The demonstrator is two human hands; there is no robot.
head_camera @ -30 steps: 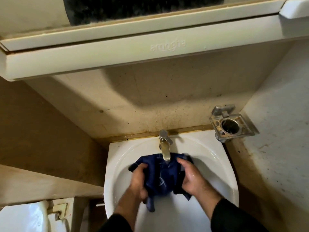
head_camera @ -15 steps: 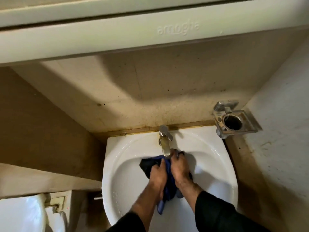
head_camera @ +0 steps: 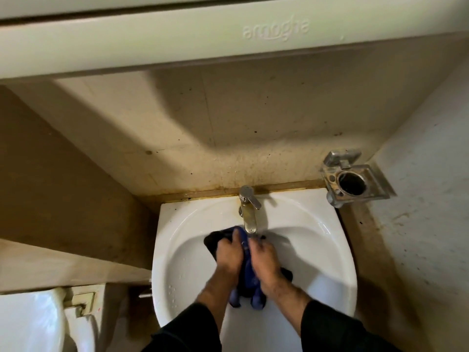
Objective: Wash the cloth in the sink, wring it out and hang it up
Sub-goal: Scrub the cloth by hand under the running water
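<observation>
A dark blue cloth (head_camera: 247,288) is bunched between both hands over the white sink (head_camera: 177,250), just under the spout of the metal tap (head_camera: 248,212). My left hand (head_camera: 229,255) grips the cloth's left part, fingers curled over it. My right hand (head_camera: 262,260) grips the right part, close against the left hand. Ends of the cloth hang below my wrists. Most of the cloth is hidden by my hands.
A metal holder (head_camera: 352,184) is fixed on the wall at the sink's right back corner. A cabinet edge (head_camera: 228,39) overhangs above. A white toilet tank (head_camera: 30,321) stands at the lower left. Walls close in on both sides.
My hands, spread apart with the cloth stretched under the tap a second ago, have come together and bunched the cloth between them. The view has tilted down slightly.
</observation>
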